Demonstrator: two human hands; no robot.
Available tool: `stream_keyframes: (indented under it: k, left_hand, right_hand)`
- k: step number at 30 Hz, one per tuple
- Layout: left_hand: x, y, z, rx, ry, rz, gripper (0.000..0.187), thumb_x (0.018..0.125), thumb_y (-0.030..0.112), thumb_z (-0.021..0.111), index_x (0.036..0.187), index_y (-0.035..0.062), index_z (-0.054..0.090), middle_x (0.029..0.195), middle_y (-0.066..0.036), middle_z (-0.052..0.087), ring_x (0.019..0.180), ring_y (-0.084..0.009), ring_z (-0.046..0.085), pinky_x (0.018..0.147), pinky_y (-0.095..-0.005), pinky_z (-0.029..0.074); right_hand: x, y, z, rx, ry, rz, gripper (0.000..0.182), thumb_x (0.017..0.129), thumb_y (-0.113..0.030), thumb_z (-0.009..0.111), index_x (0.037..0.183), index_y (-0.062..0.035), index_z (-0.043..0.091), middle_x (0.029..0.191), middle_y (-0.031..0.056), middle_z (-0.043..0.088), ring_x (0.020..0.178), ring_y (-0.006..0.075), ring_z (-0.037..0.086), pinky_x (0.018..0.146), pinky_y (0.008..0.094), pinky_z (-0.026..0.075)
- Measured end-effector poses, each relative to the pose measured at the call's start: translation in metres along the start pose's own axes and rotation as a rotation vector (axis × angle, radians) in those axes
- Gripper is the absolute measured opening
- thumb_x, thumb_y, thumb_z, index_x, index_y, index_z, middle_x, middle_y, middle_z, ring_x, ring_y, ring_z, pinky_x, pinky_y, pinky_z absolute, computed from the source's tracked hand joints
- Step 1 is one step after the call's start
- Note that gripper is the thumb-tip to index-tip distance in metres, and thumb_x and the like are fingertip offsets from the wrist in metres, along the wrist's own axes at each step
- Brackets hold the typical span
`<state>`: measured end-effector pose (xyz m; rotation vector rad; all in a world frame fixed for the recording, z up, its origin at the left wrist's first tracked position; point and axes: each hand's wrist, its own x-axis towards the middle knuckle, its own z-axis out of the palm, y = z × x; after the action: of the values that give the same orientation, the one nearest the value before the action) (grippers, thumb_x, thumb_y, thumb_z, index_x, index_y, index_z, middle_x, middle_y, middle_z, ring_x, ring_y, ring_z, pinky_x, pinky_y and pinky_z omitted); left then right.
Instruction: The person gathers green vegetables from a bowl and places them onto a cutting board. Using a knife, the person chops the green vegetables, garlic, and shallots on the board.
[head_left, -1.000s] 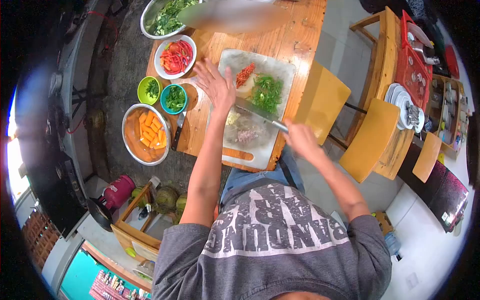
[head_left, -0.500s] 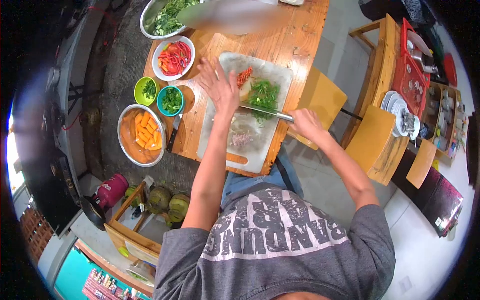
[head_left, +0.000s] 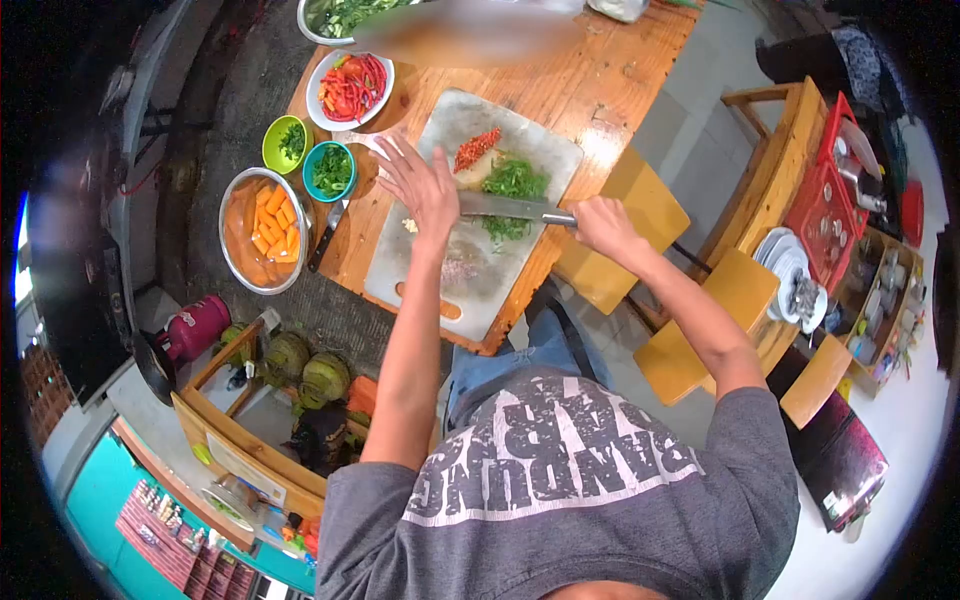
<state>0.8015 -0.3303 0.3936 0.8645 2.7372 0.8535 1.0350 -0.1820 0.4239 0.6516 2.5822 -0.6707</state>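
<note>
My right hand (head_left: 605, 228) is wrapped round the handle of a large knife (head_left: 510, 207), whose blade lies level over the cutting board (head_left: 540, 140). My left hand (head_left: 422, 190), fingers spread, is at the blade's tip end, above the board's left part. Chopped green leaves (head_left: 515, 180) lie on both sides of the blade. Beyond them is a small heap of chopped red chili (head_left: 477, 150). Nearer my body are a pale purplish chopped pile (head_left: 458, 272) and a few whitish bits (head_left: 410, 226).
Left on the wooden table (head_left: 630, 60) stand a bowl of red chilies (head_left: 352, 88), green bowl (head_left: 286, 143), teal bowl (head_left: 329, 171), metal bowl with orange pieces (head_left: 268, 230) and another knife (head_left: 325, 240). Yellow stools (head_left: 640, 200) stand to the right.
The view has turned and shifted. The blade now lies flatter, and its tip end is closer to my left hand. My right hand still holds the knife.
</note>
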Motion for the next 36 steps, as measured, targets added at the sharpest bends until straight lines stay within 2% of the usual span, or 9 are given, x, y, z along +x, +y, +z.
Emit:
stream_keyframes:
  k: [1,4,7,9,13,16,20,32,36]
  left_hand:
    - [0.001,0.005,-0.002,0.026,0.008,0.036,0.074,0.102,0.045,0.035,0.154,0.0011,0.004,0.16,-0.024,-0.003,0.146,-0.0448,-0.009,0.111,-0.0665,0.001]
    - [0.005,0.012,0.002,-0.126,0.053,-0.164,0.074,0.102,0.045,0.034,0.154,0.0021,0.003,0.159,-0.025,-0.003,0.146,-0.0446,-0.01,0.111,-0.0664,0.0]
    - [0.01,0.017,0.0,0.007,0.066,-0.03,0.075,0.102,0.046,0.033,0.154,0.0018,0.002,0.159,-0.026,-0.003,0.146,-0.0449,-0.01,0.112,-0.0658,-0.001]
    - [0.002,0.016,0.006,-0.065,0.084,-0.088,0.075,0.102,0.047,0.033,0.154,0.0021,0.003,0.158,-0.027,-0.002,0.146,-0.045,-0.009,0.112,-0.0656,-0.001]
    - [0.002,0.011,0.0,-0.008,0.074,-0.093,0.077,0.101,0.048,0.034,0.153,-0.001,0.004,0.158,-0.027,-0.001,0.145,-0.0457,-0.01,0.112,-0.0654,0.0]
    - [-0.002,0.012,0.002,0.107,0.074,0.006,0.074,0.102,0.044,0.037,0.153,-0.0007,0.006,0.158,-0.028,0.001,0.145,-0.048,-0.006,0.111,-0.0661,0.003]
    - [-0.008,0.001,0.002,-0.031,0.112,-0.169,0.074,0.101,0.042,0.04,0.152,-0.0021,0.009,0.158,-0.029,0.001,0.145,-0.0484,-0.005,0.111,-0.0665,0.005]
    - [0.01,0.022,-0.002,0.118,0.008,0.056,0.075,0.1,0.043,0.043,0.151,-0.0031,0.014,0.158,-0.027,0.001,0.146,-0.0451,-0.003,0.112,-0.0663,0.003]
    - [0.011,0.019,0.009,-0.006,0.096,-0.036,0.075,0.1,0.044,0.043,0.151,-0.0034,0.015,0.158,-0.028,0.002,0.146,-0.0459,-0.002,0.111,-0.0666,0.004]
  right_hand:
    - [0.006,0.006,-0.003,0.006,0.014,-0.026,0.009,0.078,-0.015,0.061,0.079,-0.0059,0.065,0.068,0.0217,0.063,0.068,0.041,0.065,0.062,0.0512,0.052]
    - [0.003,0.001,-0.024,0.048,-0.003,-0.084,0.01,0.077,-0.015,0.062,0.079,-0.0052,0.066,0.069,0.0223,0.063,0.068,0.0416,0.065,0.063,0.0511,0.052]
    - [0.019,0.007,-0.028,0.068,-0.059,-0.106,0.011,0.075,-0.014,0.064,0.08,-0.0043,0.067,0.072,0.023,0.064,0.071,0.0421,0.065,0.066,0.0505,0.053]
    - [0.019,0.004,-0.028,0.05,-0.143,-0.028,0.013,0.073,-0.012,0.068,0.083,-0.004,0.069,0.076,0.023,0.066,0.076,0.0421,0.066,0.069,0.0494,0.054]
    - [0.014,-0.005,-0.036,0.022,-0.073,-0.125,0.011,0.073,-0.01,0.064,0.079,-0.0022,0.068,0.076,0.0227,0.066,0.074,0.0418,0.067,0.068,0.0489,0.055]
    - [0.019,0.001,-0.033,0.022,-0.127,-0.067,0.012,0.074,-0.011,0.064,0.081,-0.0026,0.069,0.076,0.0238,0.066,0.073,0.0417,0.067,0.068,0.0495,0.054]
    - [-0.001,-0.018,-0.028,0.047,-0.061,-0.06,0.012,0.075,-0.013,0.065,0.08,-0.0026,0.069,0.075,0.0246,0.065,0.072,0.0424,0.066,0.066,0.051,0.053]
    - [-0.015,-0.031,-0.003,0.209,-0.094,0.126,0.017,0.077,-0.016,0.065,0.082,-0.0015,0.069,0.076,0.0272,0.065,0.074,0.0446,0.066,0.069,0.0525,0.054]
    - [-0.024,-0.036,0.01,0.256,-0.03,0.125,0.016,0.078,-0.015,0.065,0.081,-0.0001,0.068,0.075,0.0274,0.064,0.073,0.0442,0.066,0.067,0.0526,0.053]
